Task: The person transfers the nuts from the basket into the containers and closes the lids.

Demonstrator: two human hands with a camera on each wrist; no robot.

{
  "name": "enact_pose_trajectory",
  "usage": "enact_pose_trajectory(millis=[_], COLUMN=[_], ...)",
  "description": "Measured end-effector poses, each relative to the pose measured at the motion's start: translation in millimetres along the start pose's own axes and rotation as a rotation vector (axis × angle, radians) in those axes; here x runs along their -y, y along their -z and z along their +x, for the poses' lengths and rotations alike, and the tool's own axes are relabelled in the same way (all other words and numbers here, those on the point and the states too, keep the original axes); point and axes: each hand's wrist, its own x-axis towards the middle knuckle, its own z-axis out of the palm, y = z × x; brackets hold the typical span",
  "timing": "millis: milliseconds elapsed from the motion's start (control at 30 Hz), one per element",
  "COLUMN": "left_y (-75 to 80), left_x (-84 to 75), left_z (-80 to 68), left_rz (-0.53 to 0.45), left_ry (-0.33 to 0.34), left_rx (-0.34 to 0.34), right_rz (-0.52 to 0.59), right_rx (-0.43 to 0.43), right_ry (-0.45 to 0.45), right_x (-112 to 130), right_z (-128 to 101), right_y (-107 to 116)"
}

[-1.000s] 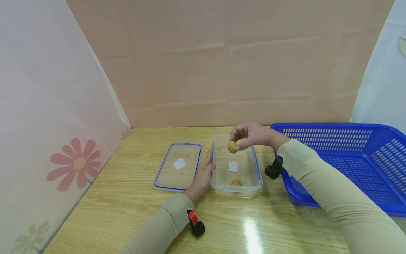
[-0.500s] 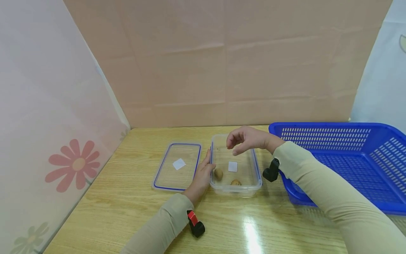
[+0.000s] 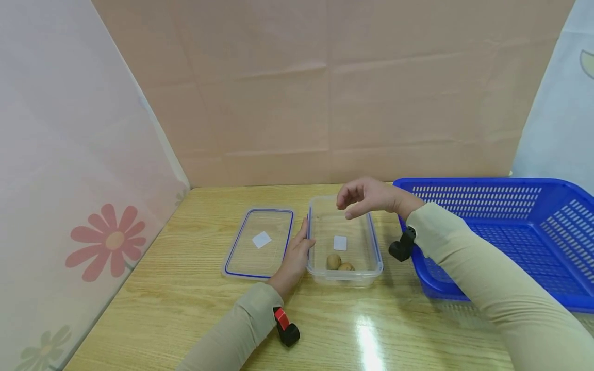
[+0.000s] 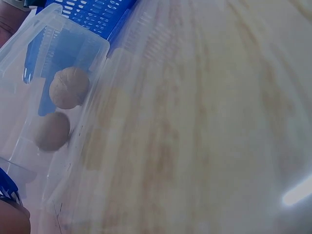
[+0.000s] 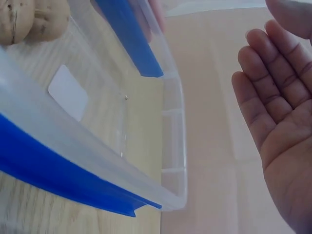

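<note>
Walnuts (image 3: 339, 263) x2 lie in clear box (image 3: 376, 257), near end, touching.
R hand (image 3: 366, 198) hovers over box w/ grip apart, empty; L hand (image 3: 297, 255) flat vs box side, fingers straight. Risk: a nudge slides box on bench (image 3: 185, 304), nuts roll.

Basket (image 3: 501, 226) hard beside open container (image 3: 377, 252)

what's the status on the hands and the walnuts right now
Right hand empty, open, above the clear container. Left hand flat against its left wall. Two walnuts inside at the near end. Lid off, left of it; nothing obstructing.
</note>
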Motion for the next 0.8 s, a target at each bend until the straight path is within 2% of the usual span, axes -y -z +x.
enact_pose_trajectory(millis=[100, 233, 367, 600, 800], left_y=[1.2, 2.2, 1.8, 1.1, 1.7], left_x=[-4.8, -20.3, -28.9, -5.3, 3.5], left_z=[-1.4, -9.2, -13.7, -1.6, 1.5], left_rz=[-0.001, 0.000, 0.006, 0.002, 0.010], left_ry=[0.001, 0.003, 0.009, 0.004, -0.015], left_rx=[0.013, 0.035, 0.045, 0.022, 0.013], right_rz=[0.004, 0.000, 0.008, 0.008, 0.016], right_rx=[-0.020, -0.047, -0.055, -0.094, -0.129], right_ry=[-0.009, -0.015, 0.006, -0.016, -0.024], right_x=[2.0, 4.9, 7.5, 12.3, 13.0], right_z=[-2.1, -3.7, -6.5, -18.9, -31.6], right_y=[3.7, 7.4, 11.1, 19.5, 25.9])
